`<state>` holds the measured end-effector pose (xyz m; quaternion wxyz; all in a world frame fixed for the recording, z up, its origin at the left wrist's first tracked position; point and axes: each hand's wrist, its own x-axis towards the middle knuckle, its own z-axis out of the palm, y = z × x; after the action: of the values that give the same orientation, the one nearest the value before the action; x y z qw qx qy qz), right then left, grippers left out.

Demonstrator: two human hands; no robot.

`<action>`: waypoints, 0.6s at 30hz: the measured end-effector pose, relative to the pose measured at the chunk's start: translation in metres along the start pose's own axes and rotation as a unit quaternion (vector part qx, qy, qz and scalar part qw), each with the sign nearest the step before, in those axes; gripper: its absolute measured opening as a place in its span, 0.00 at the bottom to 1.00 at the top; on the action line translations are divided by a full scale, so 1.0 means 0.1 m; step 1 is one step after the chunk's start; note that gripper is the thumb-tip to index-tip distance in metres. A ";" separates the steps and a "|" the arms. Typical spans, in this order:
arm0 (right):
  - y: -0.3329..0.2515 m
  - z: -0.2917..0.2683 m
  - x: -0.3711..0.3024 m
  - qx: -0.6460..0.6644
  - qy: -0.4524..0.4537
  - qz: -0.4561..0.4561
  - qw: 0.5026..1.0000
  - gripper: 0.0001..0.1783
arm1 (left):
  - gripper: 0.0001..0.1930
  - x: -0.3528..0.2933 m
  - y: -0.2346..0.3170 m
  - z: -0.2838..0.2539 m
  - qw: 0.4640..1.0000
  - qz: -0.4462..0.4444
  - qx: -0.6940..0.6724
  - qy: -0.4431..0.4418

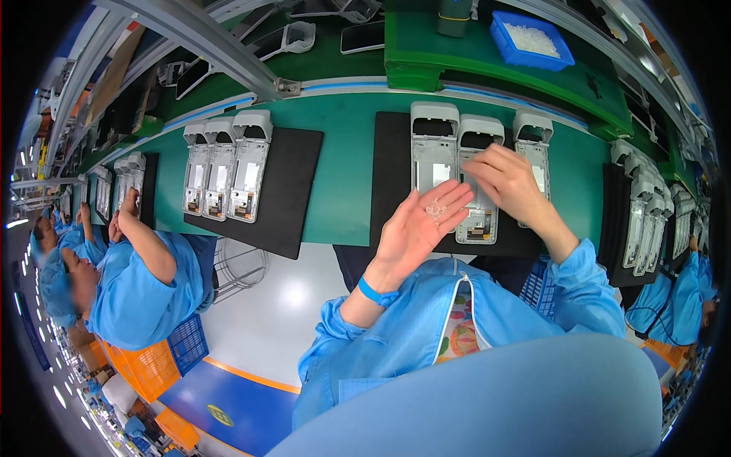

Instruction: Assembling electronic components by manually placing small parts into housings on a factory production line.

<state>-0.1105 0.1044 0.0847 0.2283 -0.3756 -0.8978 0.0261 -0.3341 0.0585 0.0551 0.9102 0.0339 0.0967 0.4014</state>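
My left hand (421, 222) is held palm up with the fingers stretched out, and a few small clear pieces (435, 209) lie on it. My right hand (509, 179) has its thumb and fingertips pinched together above the middle grey device housing (478, 217). Whatever is between those fingertips is too small or hidden to make out. The housing lies on a black mat (390, 164) and is partly covered by both hands. A second housing (434, 145) lies close on its left, and a third housing (534, 141) on its right.
Three more housings (221, 171) lie on another black mat (293, 171) to the left. Beyond the green bench stands a raised shelf with a blue tray (533, 42) of small whitish pieces. A co-worker in blue (148, 282) sits at left; more housings (643, 213) lie at far right.
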 end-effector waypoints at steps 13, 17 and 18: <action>-0.61 -0.01 0.21 0.144 0.014 0.030 0.989 0.12 | 0.34 -0.04 -0.04 -0.12 0.999 0.026 0.031 -0.004; -0.63 0.04 0.24 0.150 0.026 0.025 0.988 0.10 | 0.34 -0.06 -0.04 -0.11 0.999 0.034 0.031 0.010; -0.64 0.02 0.25 0.150 0.020 0.037 0.988 0.11 | 0.34 -0.07 -0.03 -0.11 0.999 0.035 0.034 0.011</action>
<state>-0.1689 0.0757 0.1065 0.2989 -0.3709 -0.8644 0.1612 -0.3387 0.0505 0.0445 0.8929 0.0634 0.1190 0.4296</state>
